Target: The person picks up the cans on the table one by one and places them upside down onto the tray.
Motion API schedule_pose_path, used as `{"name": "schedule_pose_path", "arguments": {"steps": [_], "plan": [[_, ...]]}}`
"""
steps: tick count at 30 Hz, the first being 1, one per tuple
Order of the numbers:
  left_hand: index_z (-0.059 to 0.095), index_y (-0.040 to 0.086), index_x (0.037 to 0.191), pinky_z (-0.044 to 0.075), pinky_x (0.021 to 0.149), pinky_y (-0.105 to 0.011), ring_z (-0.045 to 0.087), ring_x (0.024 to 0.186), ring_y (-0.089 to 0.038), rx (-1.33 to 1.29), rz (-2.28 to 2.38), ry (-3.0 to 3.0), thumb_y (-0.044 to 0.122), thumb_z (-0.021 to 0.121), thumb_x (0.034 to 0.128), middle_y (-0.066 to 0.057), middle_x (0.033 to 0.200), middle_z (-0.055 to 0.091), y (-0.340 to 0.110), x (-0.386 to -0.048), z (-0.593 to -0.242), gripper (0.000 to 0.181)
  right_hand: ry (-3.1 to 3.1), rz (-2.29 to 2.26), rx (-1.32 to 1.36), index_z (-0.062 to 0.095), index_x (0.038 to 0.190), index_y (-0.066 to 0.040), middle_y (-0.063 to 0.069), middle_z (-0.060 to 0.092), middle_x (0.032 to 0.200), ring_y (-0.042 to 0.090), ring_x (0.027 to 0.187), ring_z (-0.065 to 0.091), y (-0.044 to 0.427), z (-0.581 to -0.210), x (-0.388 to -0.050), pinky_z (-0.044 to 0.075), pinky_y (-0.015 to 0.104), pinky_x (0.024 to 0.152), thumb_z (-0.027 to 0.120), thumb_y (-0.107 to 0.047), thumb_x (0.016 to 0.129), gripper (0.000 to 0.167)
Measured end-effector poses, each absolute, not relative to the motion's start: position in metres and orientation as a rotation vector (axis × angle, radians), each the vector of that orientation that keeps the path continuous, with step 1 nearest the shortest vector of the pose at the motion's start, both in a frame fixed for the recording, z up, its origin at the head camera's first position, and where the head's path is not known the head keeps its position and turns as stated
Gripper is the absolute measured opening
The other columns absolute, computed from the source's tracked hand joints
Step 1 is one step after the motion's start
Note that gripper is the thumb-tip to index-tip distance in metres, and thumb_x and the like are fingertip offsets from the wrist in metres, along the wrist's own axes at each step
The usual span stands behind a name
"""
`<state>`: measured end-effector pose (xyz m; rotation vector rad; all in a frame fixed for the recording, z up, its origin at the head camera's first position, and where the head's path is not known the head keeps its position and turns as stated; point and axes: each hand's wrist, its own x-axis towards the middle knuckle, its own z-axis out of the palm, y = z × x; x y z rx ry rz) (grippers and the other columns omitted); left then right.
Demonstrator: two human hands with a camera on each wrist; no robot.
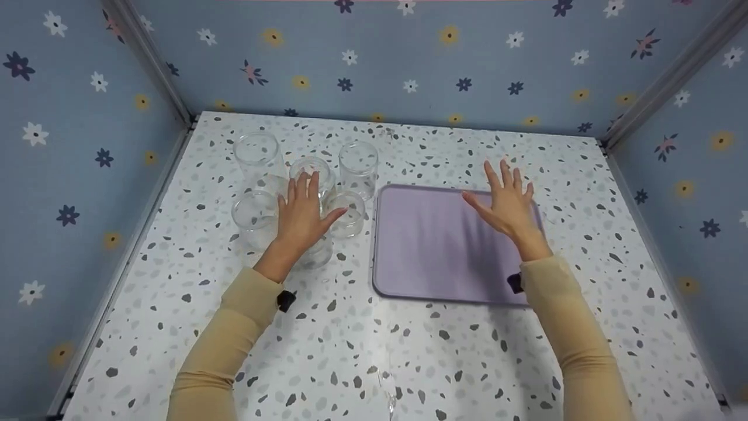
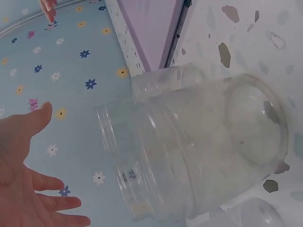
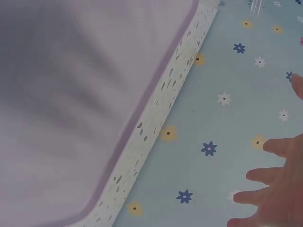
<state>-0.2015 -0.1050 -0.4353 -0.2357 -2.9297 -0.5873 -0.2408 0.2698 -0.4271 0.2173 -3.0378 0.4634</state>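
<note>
Here, left grip (image 1: pixel 300 215) above jars (image 2: pixel 189 151), tray (image 1: pixel 415 251)

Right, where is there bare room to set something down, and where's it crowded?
Bare: the purple tray; the tabletop between tray and right wall; the stretch in front of the tray. Crowded: left of the tray, where clear jars cluster by the left hand.

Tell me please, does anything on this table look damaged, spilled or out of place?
Nothing clearly stands out. The visible clear jars stand upright, the purple tray lies flat, and I see no obvious spill. Fine cracks would be hard to tell.
</note>
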Motion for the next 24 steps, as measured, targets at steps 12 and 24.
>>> {"name": "schedule_pose_path", "arguments": {"steps": [12,24], "plan": [[0.041,-0.006,0.126,0.032,0.085,-0.056,0.033,0.115,-0.038,-0.164,-0.553,-2.910,0.045,0.058,0.0815,-0.023,0.126,0.037,-0.102,-0.187,-0.456,0.070,-2.921,0.535,0.271,0.029,0.139,-0.011,0.018,0.023,0.141,0.037,0.127,0.019,0.267,-0.437,-0.228,0.012,0.062,0.094,0.044,-0.059,0.083,0.076],[0.042,-0.003,0.127,0.034,0.080,-0.057,0.034,0.113,-0.041,-0.136,-0.562,-2.964,0.050,0.059,0.0787,-0.026,0.127,0.036,-0.107,-0.181,-0.476,0.074,-2.831,0.638,0.297,0.034,0.136,-0.008,0.018,0.031,0.137,0.036,0.123,0.028,0.259,-0.448,-0.215,0.021,0.059,0.093,0.050,-0.055,0.082,0.073]]}}
